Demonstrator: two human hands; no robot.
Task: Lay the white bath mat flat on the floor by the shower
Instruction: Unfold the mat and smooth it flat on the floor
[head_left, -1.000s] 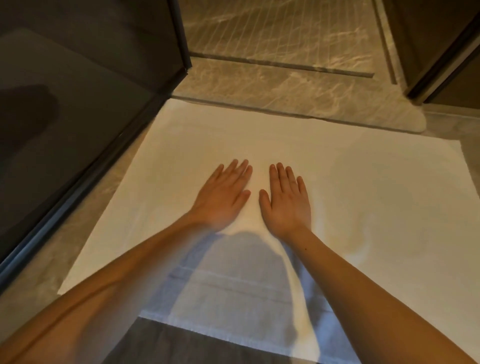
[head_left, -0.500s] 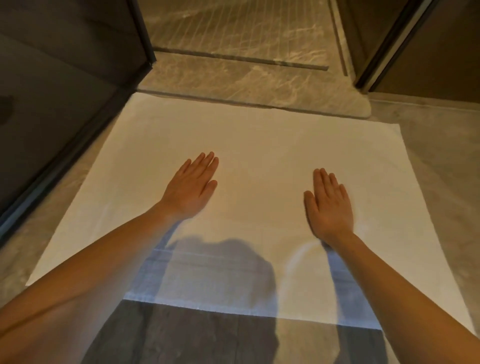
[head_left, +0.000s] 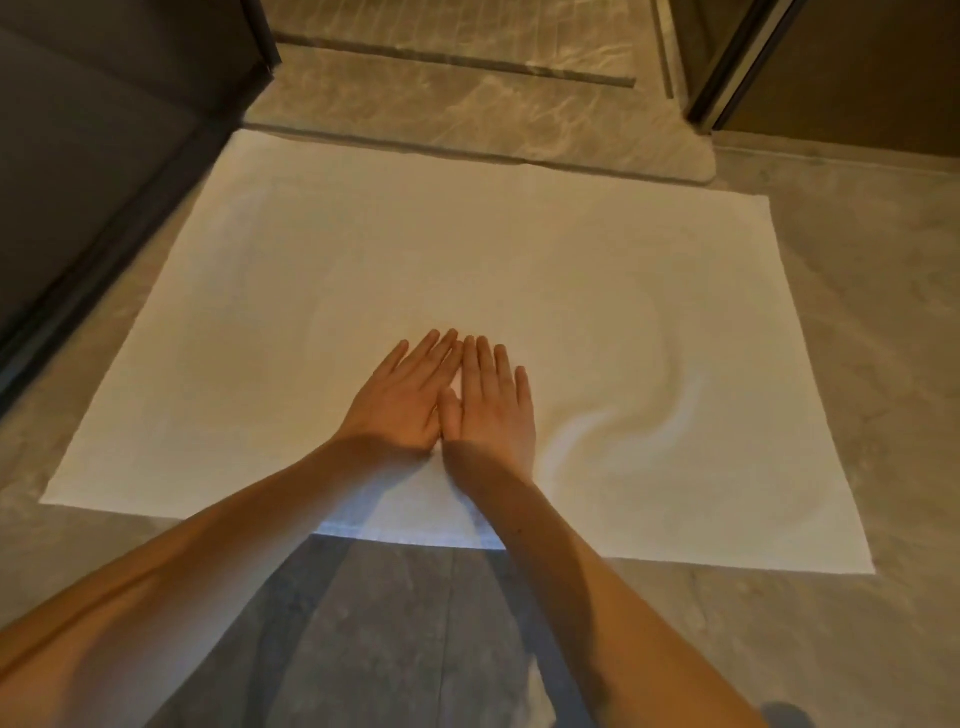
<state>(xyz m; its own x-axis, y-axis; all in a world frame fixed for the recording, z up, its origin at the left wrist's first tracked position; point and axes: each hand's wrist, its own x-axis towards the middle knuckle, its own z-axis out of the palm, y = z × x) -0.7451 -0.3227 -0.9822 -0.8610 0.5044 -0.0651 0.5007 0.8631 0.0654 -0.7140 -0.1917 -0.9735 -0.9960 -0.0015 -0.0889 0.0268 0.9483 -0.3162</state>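
Observation:
The white bath mat (head_left: 363, 270) lies spread on the grey floor, its far edge along the marble shower threshold (head_left: 467, 119). My left hand (head_left: 402, 397) and my right hand (head_left: 493, 402) rest palm down side by side on the near middle of the mat, fingers straight, thumbs touching, holding nothing. A curved wrinkle (head_left: 623, 421) stands up in the mat just right of my right hand. My forearms cover part of the near hem.
A dark glass shower panel (head_left: 104, 156) with a black bottom rail runs along the left side of the mat. A dark door frame (head_left: 727, 67) stands at the far right. Grey stone floor (head_left: 872, 364) borders the mat on the right and near sides.
My hands, spread wide apart half a second ago, have come back together at the mat's near middle. A wavy wrinkle now shows on the right. The view has pulled back.

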